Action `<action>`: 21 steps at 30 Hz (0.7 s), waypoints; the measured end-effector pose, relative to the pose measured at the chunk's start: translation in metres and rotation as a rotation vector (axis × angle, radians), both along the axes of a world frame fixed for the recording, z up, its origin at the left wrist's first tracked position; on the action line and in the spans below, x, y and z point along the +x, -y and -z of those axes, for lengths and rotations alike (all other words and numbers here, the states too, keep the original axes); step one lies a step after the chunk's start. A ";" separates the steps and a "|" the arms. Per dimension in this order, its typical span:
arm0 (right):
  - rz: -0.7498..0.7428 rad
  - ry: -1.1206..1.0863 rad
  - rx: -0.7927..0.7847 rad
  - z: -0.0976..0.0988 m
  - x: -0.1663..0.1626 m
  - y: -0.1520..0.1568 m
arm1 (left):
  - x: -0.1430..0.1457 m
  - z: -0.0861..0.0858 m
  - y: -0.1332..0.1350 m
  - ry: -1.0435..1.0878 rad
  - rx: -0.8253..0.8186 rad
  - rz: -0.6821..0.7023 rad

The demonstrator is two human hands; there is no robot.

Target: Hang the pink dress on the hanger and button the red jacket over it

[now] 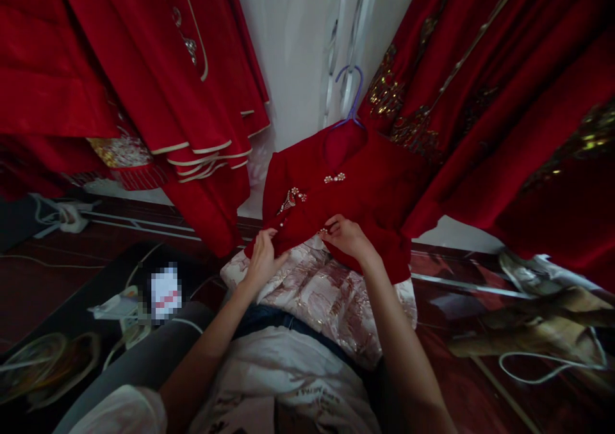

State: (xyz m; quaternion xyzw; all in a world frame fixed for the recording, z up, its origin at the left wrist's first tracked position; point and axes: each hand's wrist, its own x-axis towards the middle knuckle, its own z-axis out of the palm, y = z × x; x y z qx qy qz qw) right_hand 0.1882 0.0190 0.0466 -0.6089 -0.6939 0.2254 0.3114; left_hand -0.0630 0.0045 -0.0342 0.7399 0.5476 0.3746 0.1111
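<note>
A red jacket (302, 171) hangs in front of me on a purple hanger (354, 104), its lower part reaching toward my lap. Beaded flower ornaments (335, 178) trim its front, and a larger beaded piece (291, 200) sits on its left side. My right hand (346, 235) pinches a small beaded fastener (323, 231) low on the jacket front. At the jacket's left lower edge, my left hand (263, 255) has its fingers bent on the red cloth. Below the hem shows a pale pink patterned skirt (312, 287) lying over my lap.
Red garments with pale piping (206, 101) hang on the left, and red garments with gold sequins (480, 120) on the right. A dark surface at left carries a blurred white item (164, 293) and cords. Brown wrapping (542, 325) with a white cord lies right.
</note>
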 end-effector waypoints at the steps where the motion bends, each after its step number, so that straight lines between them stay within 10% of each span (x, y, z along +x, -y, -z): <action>1: 0.008 0.053 -0.003 0.002 -0.004 0.000 | 0.001 -0.004 0.003 -0.007 0.030 0.002; 9: 0.043 0.189 0.080 0.016 -0.021 -0.005 | 0.025 -0.055 0.019 0.100 0.100 0.238; 13: 0.019 0.146 0.079 0.017 -0.013 -0.009 | 0.041 -0.038 0.025 -0.253 -0.133 0.515; 21: -0.341 -0.330 -0.082 -0.031 0.005 0.019 | 0.041 -0.015 0.027 -0.316 -0.190 0.567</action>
